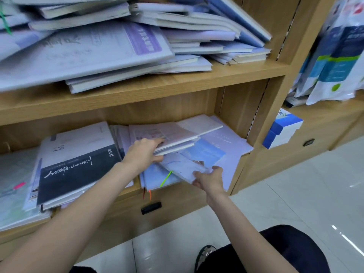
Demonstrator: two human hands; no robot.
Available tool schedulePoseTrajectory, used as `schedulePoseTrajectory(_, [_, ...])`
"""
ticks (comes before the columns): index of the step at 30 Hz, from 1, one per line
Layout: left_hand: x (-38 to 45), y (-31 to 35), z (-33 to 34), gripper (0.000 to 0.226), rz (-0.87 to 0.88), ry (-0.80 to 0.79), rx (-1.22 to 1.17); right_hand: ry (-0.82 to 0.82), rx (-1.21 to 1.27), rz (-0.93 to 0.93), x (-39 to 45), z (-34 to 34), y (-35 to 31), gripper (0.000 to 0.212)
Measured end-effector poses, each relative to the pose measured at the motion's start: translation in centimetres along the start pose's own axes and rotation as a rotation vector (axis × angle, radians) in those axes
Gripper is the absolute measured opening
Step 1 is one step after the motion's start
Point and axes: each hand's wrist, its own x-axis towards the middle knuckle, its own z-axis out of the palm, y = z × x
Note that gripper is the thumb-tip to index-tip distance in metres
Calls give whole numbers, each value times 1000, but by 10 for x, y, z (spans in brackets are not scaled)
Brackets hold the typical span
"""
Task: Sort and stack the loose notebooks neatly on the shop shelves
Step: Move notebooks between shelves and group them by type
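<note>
Left hand (144, 152) grips pale notebooks (173, 133) on lower shelf (126, 191). Right hand (209, 179) pinches blue-white notebook (189, 164) nr edge. Left – dark cover (78, 168) reads "海岸线".

- Bright, even indoor light is filling the scene, with a cool bluish cast lying over the pale covers.
- Overhead lights are glaring as white streaks on the glossy floor tiles (295, 203) at the lower right.
- The lower shelf (177, 107) recess is sitting in soft shadow.
- Motion blur is smearing the upper stack of notebooks (88, 54) and the hanging packets (334, 56) at the right.
- Wide-angle distortion is bending the shelf lines toward the edges.
</note>
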Motion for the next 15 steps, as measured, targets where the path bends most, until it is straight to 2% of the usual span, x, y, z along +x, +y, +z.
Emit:
schedulePoseTrajectory(4, [3, -2, -3, 57, 2, -21, 27, 103, -137, -259, -6, -9, -52, 37])
schedulePoseTrajectory(6, [5, 0, -5, 58, -6, -73, 65, 108, -166, -371, -13, -20, -89, 38])
schedulePoseTrajectory(9, [6, 3, -14, 59, -20, -242, 32, 73, -155, -390, -28, -41, -140, 50])
schedulePoseTrajectory(11, [-2, 13, -24, 49, -31, -248, -231, 49, -176, -386, -41, -58, -163, 52])
schedulePoseTrajectory(13, [-21, 34, -36, 42, -170, -286, -780, 53, -153, -430, -58, -73, -178, 46])
schedulePoseTrajectory(15, [-41, 61, -51, 40, -230, -501, -1354, 5, -112, -495, -78, -81, -186, 38])
